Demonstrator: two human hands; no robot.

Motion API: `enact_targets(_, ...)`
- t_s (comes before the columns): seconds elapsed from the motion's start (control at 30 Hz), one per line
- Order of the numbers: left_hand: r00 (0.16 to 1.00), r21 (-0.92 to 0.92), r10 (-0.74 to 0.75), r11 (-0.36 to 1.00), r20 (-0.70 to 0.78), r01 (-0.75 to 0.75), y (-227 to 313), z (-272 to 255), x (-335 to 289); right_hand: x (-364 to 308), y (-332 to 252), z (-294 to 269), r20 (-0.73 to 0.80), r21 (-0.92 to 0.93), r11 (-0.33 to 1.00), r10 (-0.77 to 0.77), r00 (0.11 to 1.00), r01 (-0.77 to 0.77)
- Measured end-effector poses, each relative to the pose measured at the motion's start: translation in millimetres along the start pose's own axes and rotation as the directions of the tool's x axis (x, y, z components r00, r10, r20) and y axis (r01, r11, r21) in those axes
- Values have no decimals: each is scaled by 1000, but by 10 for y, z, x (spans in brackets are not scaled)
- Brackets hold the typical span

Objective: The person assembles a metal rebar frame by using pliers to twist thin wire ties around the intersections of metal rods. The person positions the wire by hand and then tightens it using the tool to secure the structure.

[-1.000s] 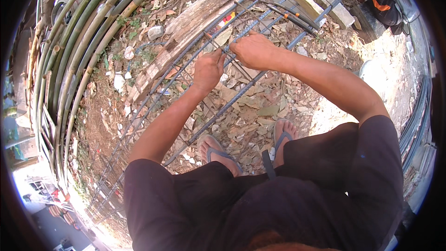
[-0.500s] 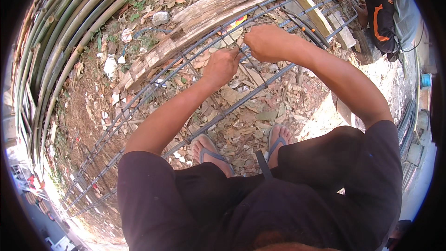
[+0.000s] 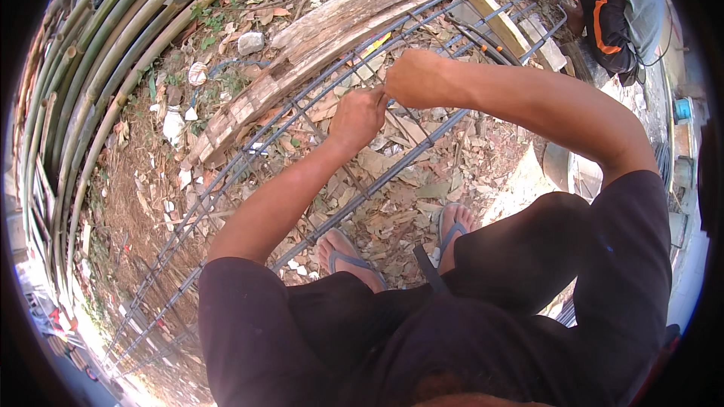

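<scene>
A long cage of steel rebar point(image 3: 377, 181), with thin cross ties along it, runs diagonally in front of me over the leafy ground. Above its middle, my left hand point(image 3: 357, 117) is closed, fingers pinched together beside a cross tie. Just to its right, and touching or nearly touching it, my right hand point(image 3: 415, 79) makes a fist with the wrist bent. Whatever the fingers of both hands grip is hidden or too thin to make out. Orange-marked dark tubing or cable point(image 3: 494, 50) lies within the cage's far right end.
A weathered timber point(image 3: 332, 26) lies along the cage's far side. Bamboo poles point(image 3: 113, 90) are stacked at the left. A pale plank point(image 3: 498, 22) crosses under the right end, where another person in dark shorts point(image 3: 603, 19) crouches. My sandalled feet point(image 3: 343, 256) stand at the near side.
My right hand has turned and dropped slightly leftward, its elbow swinging out to the right. The left hand has stayed nearly in place. My view has shifted a little.
</scene>
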State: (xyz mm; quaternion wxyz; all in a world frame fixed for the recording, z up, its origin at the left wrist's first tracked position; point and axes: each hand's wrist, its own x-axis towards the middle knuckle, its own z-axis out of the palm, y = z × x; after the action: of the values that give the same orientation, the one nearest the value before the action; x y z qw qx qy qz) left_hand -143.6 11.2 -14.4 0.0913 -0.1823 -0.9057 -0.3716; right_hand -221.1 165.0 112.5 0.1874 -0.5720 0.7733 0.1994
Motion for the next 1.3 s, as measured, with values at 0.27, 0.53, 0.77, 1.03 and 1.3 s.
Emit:
enact_targets(0.27,994,-18,41,999,-98,-43,29,16,18,147,382,-191,-98,406,881,305,947,-242)
enact_targets(0.53,1000,-1,-18,1000,-17,18,101,-53,34,-800,1168,256,-370,698,600,769,522,-390)
enact_targets(0.77,995,5,-99,995,16,99,94,-57,38,-1109,870,1632,-251,506,630,761,599,-589)
enact_targets(1.03,968,136,-132,985,213,105,122,-249,130,-1241,846,949,-188,735,536,750,634,-415)
enact_targets(1.3,768,364,-253,931,589,28,-109,-729,-132,-1387,357,379,104,570,743,360,927,-352)
